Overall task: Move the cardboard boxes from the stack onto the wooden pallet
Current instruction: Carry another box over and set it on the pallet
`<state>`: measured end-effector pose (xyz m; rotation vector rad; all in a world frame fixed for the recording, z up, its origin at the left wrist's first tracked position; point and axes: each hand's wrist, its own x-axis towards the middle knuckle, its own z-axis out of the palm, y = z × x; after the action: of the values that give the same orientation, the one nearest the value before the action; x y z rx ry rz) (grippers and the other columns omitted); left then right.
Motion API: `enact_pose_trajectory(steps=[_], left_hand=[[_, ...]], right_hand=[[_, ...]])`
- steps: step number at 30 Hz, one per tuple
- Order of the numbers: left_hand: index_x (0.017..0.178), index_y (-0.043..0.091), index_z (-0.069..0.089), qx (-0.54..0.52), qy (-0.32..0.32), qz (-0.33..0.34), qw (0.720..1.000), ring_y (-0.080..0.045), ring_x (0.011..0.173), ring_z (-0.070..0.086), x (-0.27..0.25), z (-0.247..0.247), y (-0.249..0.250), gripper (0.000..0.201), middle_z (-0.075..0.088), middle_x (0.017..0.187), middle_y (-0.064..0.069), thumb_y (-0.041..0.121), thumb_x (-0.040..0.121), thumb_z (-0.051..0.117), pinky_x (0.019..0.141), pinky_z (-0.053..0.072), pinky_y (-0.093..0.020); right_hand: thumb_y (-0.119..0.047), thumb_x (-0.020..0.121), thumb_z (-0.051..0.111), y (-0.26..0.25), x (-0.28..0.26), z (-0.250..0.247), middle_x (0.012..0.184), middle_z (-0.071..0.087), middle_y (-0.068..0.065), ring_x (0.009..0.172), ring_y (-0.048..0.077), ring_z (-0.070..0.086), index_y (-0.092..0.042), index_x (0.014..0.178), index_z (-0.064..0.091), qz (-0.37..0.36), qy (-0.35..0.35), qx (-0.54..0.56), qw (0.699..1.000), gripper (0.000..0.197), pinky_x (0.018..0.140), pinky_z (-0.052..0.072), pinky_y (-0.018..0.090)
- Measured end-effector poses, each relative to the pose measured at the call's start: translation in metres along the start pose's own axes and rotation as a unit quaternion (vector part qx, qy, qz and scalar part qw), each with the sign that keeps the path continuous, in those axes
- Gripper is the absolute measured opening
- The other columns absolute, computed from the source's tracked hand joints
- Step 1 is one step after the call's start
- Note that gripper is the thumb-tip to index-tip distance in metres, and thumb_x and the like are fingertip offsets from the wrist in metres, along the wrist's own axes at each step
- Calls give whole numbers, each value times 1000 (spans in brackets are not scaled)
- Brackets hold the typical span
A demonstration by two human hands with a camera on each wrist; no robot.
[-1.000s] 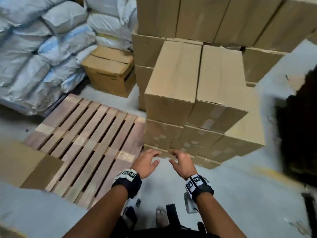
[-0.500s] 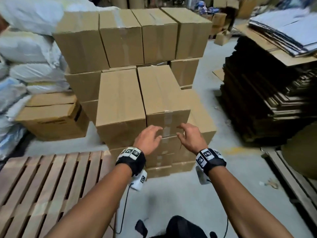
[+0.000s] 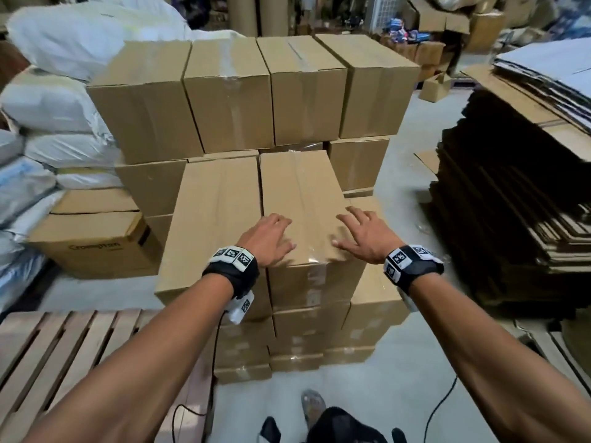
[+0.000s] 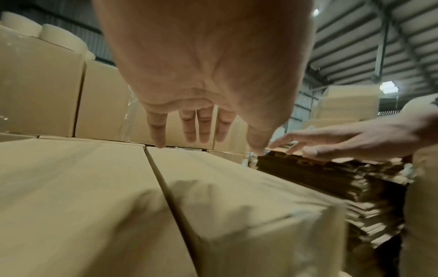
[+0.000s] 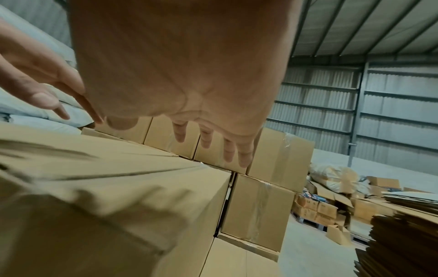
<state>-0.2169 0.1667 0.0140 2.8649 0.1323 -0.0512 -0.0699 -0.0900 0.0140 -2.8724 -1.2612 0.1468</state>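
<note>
Box (image 3: 300, 206), the task item, sits at centre frame as the right-hand top unit of the front stack, touching its neighbour (image 3: 214, 225) along one long side. Both the left hand (image 3: 268, 239) and the right hand (image 3: 363, 238) hover over its near end with fingers spread and relaxed, gripping nothing. Judgement: a lift by flat palms on the taped top could slip, and dragging could shift the neighbour or drop the load short of the pallet (image 3: 57, 353) at lower left.

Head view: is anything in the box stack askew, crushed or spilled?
Nothing stands out. The stack sits in even rows with its boxes taped shut. Both the left hand and right hand hover open over the near right box. The pallet shows bare slats.
</note>
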Motion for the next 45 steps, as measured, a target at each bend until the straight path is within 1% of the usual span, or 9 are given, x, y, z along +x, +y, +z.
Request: enact_pose_trajectory(steps=[5, 10, 16, 20, 27, 33, 38, 41, 45], left_hand=[[165, 22, 17, 72, -84, -36, 993, -35, 158, 13, 76, -3, -19, 88, 8, 174, -6, 75, 98, 39, 122, 31, -59], [167, 28, 1, 78, -135, -79, 985, -43, 158, -8, 126, 9, -39, 93, -15, 174, -3, 82, 95, 26, 122, 18, -67], [166, 33, -6, 69, -119, -97, 986, -39, 158, -16, 140, 37, -55, 88, -19, 173, -2, 82, 96, 15, 126, 0, -64], [166, 35, -2, 62, -85, -85, 991, -37, 158, -18, 145, 43, -48, 85, -16, 174, 2, 82, 96, 14, 125, 3, -66], [165, 33, 15, -13, -34, -73, 997, -37, 153, -33, 160, 40, -24, 85, -4, 175, 4, 79, 96, 33, 128, 3, -61], [164, 28, 28, -57, 4, -84, 995, -43, 155, -24, 166, 40, -12, 82, 8, 175, 5, 70, 96, 48, 128, -2, -57], [159, 23, 41, -56, 62, -69, 994, -26, 160, 0, 166, 46, -18, 76, 21, 173, 0, 66, 97, 54, 129, -6, -51], [157, 20, 46, -80, 88, -67, 991, -16, 158, 5, 164, 44, -19, 74, 25, 171, -1, 60, 97, 60, 130, -5, -49], [157, 18, 45, -100, 81, -71, 989, -14, 158, 7, 157, 39, -9, 75, 24, 172, -1, 59, 97, 61, 130, -6, -47]], right_hand=[[-89, 90, 15, 31, 85, 11, 175, 0, 6, 147, 49, 32, -36, 164, 15, -25, -32, 33, 999, 91, 117, 37, 63], [-95, 86, 6, 48, 150, 47, 175, -4, 5, 151, 49, 25, -41, 161, 11, -64, -50, 77, 994, 93, 115, 34, 68], [-80, 98, 21, 52, 161, 70, 174, -6, -12, 151, 51, 23, -47, 163, 14, -21, -29, 164, 986, 73, 116, 37, 63], [-72, 103, 23, 68, 157, 76, 172, -3, -21, 144, 44, 37, -52, 161, 16, -9, 0, 192, 981, 61, 104, 50, 59], [-71, 105, 29, 101, 149, 82, 173, -5, -23, 151, 31, 37, -50, 161, 21, -35, 31, 274, 961, 60, 120, 37, 54], [-60, 108, 37, 108, 147, 80, 174, -1, -18, 155, 23, 30, -41, 162, 28, -44, 42, 293, 954, 58, 124, 33, 49], [-53, 106, 50, 103, 150, 80, 175, 8, -13, 158, 13, 23, -34, 160, 39, -38, 53, 315, 947, 58, 125, 26, 34], [-52, 102, 59, 98, 150, 77, 174, 16, -10, 157, 12, 25, -30, 157, 46, -28, 67, 335, 939, 60, 125, 22, 29], [-51, 99, 66, 99, 138, 68, 173, 24, -5, 156, 12, 28, -27, 153, 52, -17, 76, 339, 937, 61, 124, 19, 24]])
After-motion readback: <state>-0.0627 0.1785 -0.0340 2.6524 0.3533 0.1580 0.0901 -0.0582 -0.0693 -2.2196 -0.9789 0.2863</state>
